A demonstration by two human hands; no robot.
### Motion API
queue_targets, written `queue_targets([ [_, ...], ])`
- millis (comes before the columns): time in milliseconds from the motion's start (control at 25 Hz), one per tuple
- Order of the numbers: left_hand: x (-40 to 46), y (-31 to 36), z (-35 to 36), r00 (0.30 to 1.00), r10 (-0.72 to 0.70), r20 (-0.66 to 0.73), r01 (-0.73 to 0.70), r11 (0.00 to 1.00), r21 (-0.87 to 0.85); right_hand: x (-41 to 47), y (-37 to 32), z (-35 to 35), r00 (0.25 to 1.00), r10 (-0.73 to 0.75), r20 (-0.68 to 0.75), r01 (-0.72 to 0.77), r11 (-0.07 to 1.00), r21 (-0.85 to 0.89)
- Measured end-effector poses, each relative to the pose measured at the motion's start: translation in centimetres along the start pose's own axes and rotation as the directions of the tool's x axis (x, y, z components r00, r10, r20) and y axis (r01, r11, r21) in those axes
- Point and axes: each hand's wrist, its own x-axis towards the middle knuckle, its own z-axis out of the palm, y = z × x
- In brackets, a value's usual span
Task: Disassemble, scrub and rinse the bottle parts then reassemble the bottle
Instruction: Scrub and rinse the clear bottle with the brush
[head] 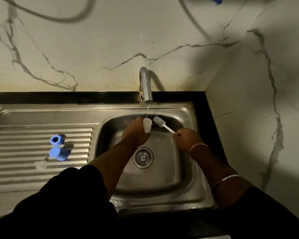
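My left hand (135,133) grips a small translucent bottle body (147,125) over the sink basin (110,131), its open mouth up under a thin stream of water from the tap (146,87). My right hand (186,138) holds the white handle of a grey bristle brush (158,120), whose head sits just right of the bottle, outside it. On the ribbed drainboard (24,171) to the left lie a blue ring collar (56,139), a blue cap (58,153) and a faint clear nipple piece (41,164).
The round drain strainer (142,157) sits in the basin floor below my hands. A black counter edge (212,135) borders the sink on the right and back. Marble wall panels rise behind and to the right.
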Motion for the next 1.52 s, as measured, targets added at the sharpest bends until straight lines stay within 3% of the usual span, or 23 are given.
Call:
queue_targets([
  [440, -0.4, -1.0, 0.5, 1.000, 0.028, 0.005, -0.027, 0.996, -0.089, -0.5, -1.1, 0.4, 1.000, -0.030, -0.007, 0.030, 1.000, -0.002],
  [1000, -0.6, -1.2, 0.1, 0.999, 0.046, -0.003, -0.046, 0.999, -0.028, -1.1, -1.8, -1.4, 0.993, -0.119, 0.000, 0.119, 0.991, -0.068],
  [1200, -0.4, -1.4, -0.2, 0.997, 0.080, -0.015, -0.080, 0.997, -0.023, -1.1, -3.9, -3.1, 0.971, -0.224, 0.078, 0.238, 0.915, -0.326],
  [1400, 0.1, -2.2, -0.1, 0.989, 0.147, -0.032, -0.145, 0.988, 0.050, -0.7, -8.1, -4.6, 0.934, -0.354, 0.051, 0.297, 0.687, -0.663],
  [1520, 0.7, -2.0, -0.2, 0.985, 0.170, -0.041, -0.165, 0.980, 0.108, -0.5, -10.1, -4.9, 0.932, -0.360, 0.046, 0.277, 0.622, -0.733],
])
